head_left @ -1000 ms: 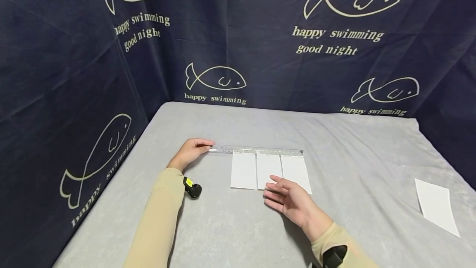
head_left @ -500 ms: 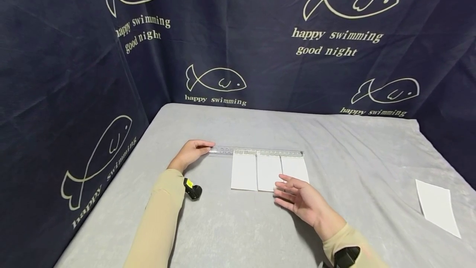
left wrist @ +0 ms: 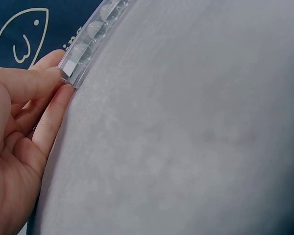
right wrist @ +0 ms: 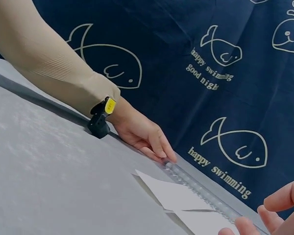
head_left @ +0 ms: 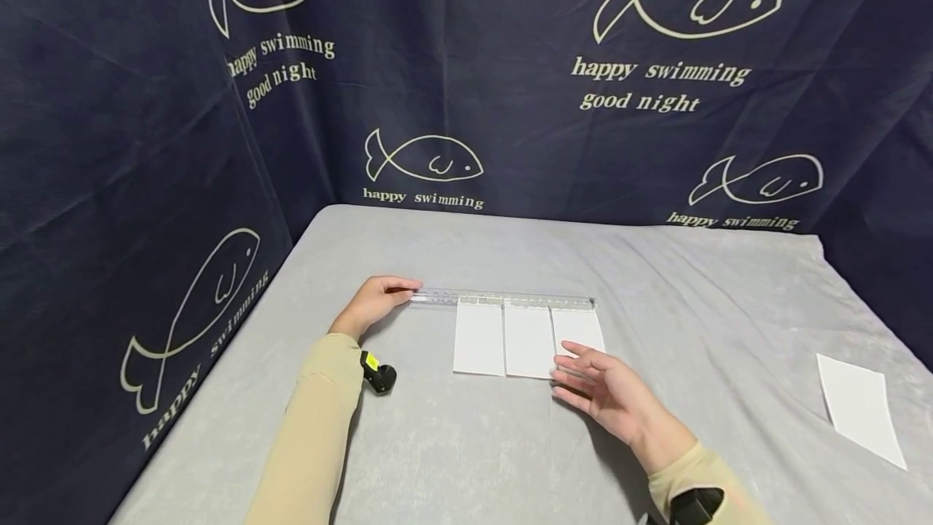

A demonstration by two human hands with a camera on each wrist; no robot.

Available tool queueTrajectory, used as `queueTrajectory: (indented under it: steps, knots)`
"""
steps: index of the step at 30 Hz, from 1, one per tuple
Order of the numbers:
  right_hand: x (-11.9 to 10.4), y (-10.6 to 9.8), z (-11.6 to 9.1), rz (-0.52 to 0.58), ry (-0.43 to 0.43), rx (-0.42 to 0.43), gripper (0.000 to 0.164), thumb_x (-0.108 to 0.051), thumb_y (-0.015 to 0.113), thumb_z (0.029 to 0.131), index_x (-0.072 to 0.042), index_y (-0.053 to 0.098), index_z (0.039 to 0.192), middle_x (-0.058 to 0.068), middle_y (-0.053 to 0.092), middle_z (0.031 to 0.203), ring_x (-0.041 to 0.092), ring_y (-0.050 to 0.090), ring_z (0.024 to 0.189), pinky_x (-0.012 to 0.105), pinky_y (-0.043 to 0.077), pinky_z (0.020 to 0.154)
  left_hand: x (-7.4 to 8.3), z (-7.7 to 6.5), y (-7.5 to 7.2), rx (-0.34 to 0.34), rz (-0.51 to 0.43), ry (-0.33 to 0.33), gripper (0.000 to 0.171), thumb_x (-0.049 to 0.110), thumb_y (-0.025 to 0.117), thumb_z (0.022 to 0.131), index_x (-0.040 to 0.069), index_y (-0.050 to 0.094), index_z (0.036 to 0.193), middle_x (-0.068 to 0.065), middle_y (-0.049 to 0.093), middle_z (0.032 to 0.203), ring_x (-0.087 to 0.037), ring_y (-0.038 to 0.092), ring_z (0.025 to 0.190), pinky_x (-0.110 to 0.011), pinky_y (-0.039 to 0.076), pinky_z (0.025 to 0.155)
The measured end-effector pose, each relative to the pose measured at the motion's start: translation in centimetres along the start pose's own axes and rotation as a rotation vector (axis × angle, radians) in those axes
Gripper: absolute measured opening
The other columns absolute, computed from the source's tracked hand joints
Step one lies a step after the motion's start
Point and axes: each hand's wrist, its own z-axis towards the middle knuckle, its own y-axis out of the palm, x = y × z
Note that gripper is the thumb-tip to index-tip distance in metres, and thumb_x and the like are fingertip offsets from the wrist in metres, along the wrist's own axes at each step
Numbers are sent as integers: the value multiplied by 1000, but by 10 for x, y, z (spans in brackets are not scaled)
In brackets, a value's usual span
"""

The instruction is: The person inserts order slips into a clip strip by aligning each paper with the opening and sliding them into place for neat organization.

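Note:
My left hand pinches the left end of a clear plastic ruler between thumb and fingers. In the left wrist view, round shapes show along that ruler near the grip. Under its length lie the top edges of three white paper cards, side by side: a left card, a middle card and a right card. My right hand is at the right card's lower part, fingers loosely spread, holding nothing, and hides its near corner. Whether it touches the card I cannot tell.
Another white card lies apart at the far right of the grey tablecloth. A dark blue curtain with fish drawings stands behind the table and at its left. A black wrist camera sits on the left sleeve.
My right hand has moved to the right, from the middle card to the right card, uncovering the middle card's lower edge. The left hand and the ruler have stayed in place.

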Motion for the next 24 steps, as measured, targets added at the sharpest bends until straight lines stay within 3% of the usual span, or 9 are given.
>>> queueTrajectory:
  steps: [13, 24]
  knots:
    - [-9, -22, -4, 44, -25, -24, 50, -2, 39, 90, -4, 29, 138, 9, 49, 122, 23, 53, 106, 39, 43, 94, 1, -2, 1, 8, 8, 13, 25, 8, 62, 89, 7, 68, 113, -10, 58, 125, -25, 46, 121, -40, 30, 104]
    - [-14, -35, -10, 86, -46, -51, 28, -2, 42, 92, -16, 54, 112, 3, 57, 110, 21, 56, 102, 39, 43, 94, 4, -4, 1, 10, 17, 3, 25, 8, 62, 89, 7, 68, 113, -10, 57, 126, -25, 45, 122, -40, 29, 105]
